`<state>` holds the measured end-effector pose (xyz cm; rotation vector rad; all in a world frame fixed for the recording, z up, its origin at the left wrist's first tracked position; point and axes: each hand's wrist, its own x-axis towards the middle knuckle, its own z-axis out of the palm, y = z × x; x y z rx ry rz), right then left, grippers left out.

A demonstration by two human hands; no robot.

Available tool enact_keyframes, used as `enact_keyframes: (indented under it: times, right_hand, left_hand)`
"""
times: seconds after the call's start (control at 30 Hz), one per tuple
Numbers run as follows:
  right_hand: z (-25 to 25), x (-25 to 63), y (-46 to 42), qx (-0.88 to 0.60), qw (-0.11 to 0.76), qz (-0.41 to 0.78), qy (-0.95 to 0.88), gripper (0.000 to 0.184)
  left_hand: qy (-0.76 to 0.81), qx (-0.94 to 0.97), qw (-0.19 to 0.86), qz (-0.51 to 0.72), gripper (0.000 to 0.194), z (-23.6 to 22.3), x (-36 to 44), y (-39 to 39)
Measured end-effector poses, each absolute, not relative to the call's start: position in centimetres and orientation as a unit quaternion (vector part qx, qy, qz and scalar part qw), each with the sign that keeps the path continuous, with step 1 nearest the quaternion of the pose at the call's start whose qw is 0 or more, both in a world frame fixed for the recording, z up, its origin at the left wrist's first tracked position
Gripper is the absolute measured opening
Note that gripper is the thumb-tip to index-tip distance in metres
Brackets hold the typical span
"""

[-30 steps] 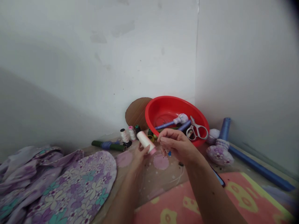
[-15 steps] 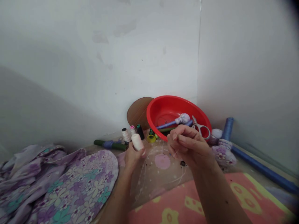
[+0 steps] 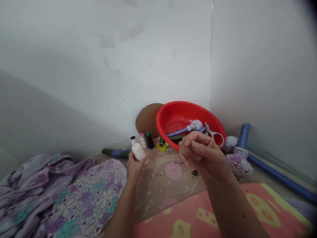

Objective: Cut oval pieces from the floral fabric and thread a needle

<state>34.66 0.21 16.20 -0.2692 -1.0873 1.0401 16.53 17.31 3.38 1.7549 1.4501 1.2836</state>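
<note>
My left hand (image 3: pixel 135 165) is wrapped around a spool of white thread (image 3: pixel 139 152), which it holds tilted above the floor. Thumb and forefinger of my right hand (image 3: pixel 198 150) are pinched together in front of the red basin. A fine pale thread (image 3: pixel 187 163) shows just below those fingers; its end at the fingertips is too thin to make out clearly. Behind the held spool stand a white spool with a black top (image 3: pixel 133 140), a white spool with a pink top (image 3: pixel 143 141) and a black spool (image 3: pixel 149 140).
The red basin (image 3: pixel 170 105) leans by the wall, with scissors (image 3: pixel 215 135) and a cloth-headed stick (image 3: pixel 194 125) at it. Floral fabric (image 3: pixel 86 198) lies left, a pink-and-yellow mat (image 3: pixel 173 216) in front. A blue-wrapped pole (image 3: pixel 279 178) lies right. Cardboard (image 3: pixel 147 119) stands behind.
My left hand has moved a little to the left with the spool, away from my right hand. The right hand stays pinched in nearly the same place.
</note>
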Motion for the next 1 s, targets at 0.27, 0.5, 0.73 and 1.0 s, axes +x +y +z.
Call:
enact_keyframes:
  times: [0.27, 0.5, 0.73, 1.0]
  right_hand:
    - [16.4, 34.6, -0.6, -0.085, 0.719, 0.478, -0.498, 0.011]
    - [16.6, 34.4, -0.7, -0.078, 0.715, 0.477, -0.506, 0.011]
    - [16.6, 34.1, -0.6, -0.097, 0.715, 0.486, -0.493, 0.011]
    - [16.5, 33.6, -0.5, -0.115, 0.728, 0.479, -0.476, 0.009]
  left_hand:
    - [0.522, 0.617, 0.28, 0.518, 0.043, 4.1, 16.2, 17.0]
    - [0.509, 0.657, 0.312, 0.46, 0.05, 1.9, 18.6, 15.7]
    - [0.479, 0.693, 0.347, 0.412, 0.057, 1.0, 18.6, 15.5]
    - [0.327, 0.764, 0.234, 0.505, 0.039, 7.6, 17.7, 11.0]
